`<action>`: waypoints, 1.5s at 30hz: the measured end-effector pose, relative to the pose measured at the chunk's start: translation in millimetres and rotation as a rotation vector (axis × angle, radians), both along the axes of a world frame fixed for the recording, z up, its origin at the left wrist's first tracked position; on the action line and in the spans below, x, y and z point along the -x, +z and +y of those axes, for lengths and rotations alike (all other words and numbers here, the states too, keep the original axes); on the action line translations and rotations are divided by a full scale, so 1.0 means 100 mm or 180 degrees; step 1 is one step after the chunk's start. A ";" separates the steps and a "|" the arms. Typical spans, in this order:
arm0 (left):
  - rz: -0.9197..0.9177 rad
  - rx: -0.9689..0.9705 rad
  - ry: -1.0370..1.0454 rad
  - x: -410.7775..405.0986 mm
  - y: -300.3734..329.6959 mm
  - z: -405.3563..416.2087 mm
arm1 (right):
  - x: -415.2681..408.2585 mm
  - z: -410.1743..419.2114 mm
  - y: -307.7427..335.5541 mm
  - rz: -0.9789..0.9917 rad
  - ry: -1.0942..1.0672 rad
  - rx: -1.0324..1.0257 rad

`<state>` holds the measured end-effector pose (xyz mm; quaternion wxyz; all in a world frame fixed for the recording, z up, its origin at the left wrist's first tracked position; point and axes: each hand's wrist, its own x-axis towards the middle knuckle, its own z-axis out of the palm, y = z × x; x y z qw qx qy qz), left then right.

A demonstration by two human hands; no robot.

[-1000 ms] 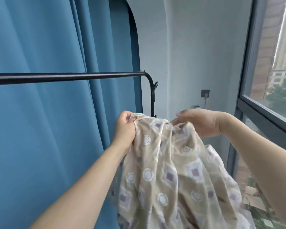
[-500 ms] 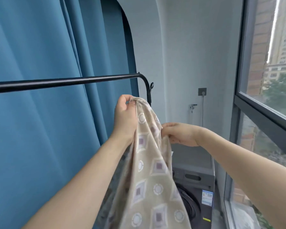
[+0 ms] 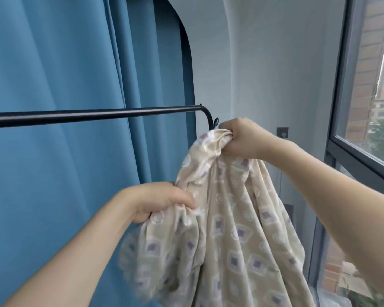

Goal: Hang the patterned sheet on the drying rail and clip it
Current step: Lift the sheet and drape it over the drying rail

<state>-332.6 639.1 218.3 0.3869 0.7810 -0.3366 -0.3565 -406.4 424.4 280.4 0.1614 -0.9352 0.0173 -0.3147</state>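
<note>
Nearest the camera, the left hand (image 3: 157, 201) gripped a gathered fold of the patterned sheet (image 3: 226, 240), fingers curled over the cloth and pressed into it, below the level of the drying rail (image 3: 93, 115) and on the viewer's side of it. From that fist the sheet bulged out and down toward the bottom edge of the view, where its lower part was blurred.

Farther on and higher, the right hand (image 3: 242, 138) held a bunched top corner of the sheet in a closed fist, fingers wrapped round the cloth. That fist sat just beside the rail's bent right end, near the small black knob (image 3: 216, 121) there (touching it or not, I could not tell). The sheet was not on the rail; it hung from the two hands, its long axis running steeply down from the right fist, folds falling almost vertically.

The rail ran level from the left edge of the view to its downward bend, bare along its visible length, with open air above it. Behind it hung the blue curtain (image 3: 64, 74); beyond the bend stood the pale wall (image 3: 264, 74), and the window (image 3: 368, 96) closed the right side.
</note>
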 end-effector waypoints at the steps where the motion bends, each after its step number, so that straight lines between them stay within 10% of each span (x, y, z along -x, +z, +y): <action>1: -0.0513 -0.0037 -0.0022 0.02 -0.08 -0.03 | -0.01 -0.04 0.00 0.0035 -0.0018 0.0041; 4: -0.1546 0.0510 0.0557 0.03 -0.24 -0.20 | 0.07 -0.24 -0.02 0.1297 0.0402 -0.1311; 7: -0.1360 0.1569 0.1399 -0.09 -0.29 -0.32 | 0.24 -0.39 -0.10 0.2491 0.0902 -0.2336; 12: -0.2778 0.1947 0.1777 0.00 -0.19 -0.56 | 0.33 -0.50 -0.20 0.2761 0.1190 -0.3051; 16: -0.2761 0.1816 0.1483 0.05 0.02 -0.61 | 0.35 -0.56 -0.11 0.2520 0.1013 -0.2618; 21: -0.1645 0.0677 -0.0764 0.37 0.06 -0.51 | 0.23 -0.62 -0.03 0.0145 0.0152 -0.0361; 25: -0.1538 0.0124 -0.0973 0.60 -0.26 -0.54 | 0.17 -0.64 -0.02 -0.0353 0.0372 -0.0534; 28: -0.2549 0.0260 -0.0326 0.60 -0.38 -0.55 | 0.24 -0.70 0.04 0.0329 0.0047 -0.0628; 32: -0.3548 0.2092 0.0913 0.53 -0.31 -0.48 | 0.46 -0.67 0.28 0.2627 0.0140 -0.1444; 36: -0.5137 0.1976 0.0068 0.73 -0.46 -0.45 | 0.36 -0.60 0.21 0.1477 -0.0211 -0.0069; 38: -0.4633 0.1669 -0.0560 0.95 -0.49 -0.50 | 0.25 -0.55 0.08 0.0912 -0.0186 0.0803; 43: 0.0674 0.0867 0.0274 0.70 -0.40 -0.62 | 0.25 -0.65 0.01 -0.0017 0.0184 0.1227; 45: 0.1009 0.0343 -0.0061 0.54 -0.46 -0.58 | 0.28 -0.71 0.04 -0.0160 0.0241 0.0908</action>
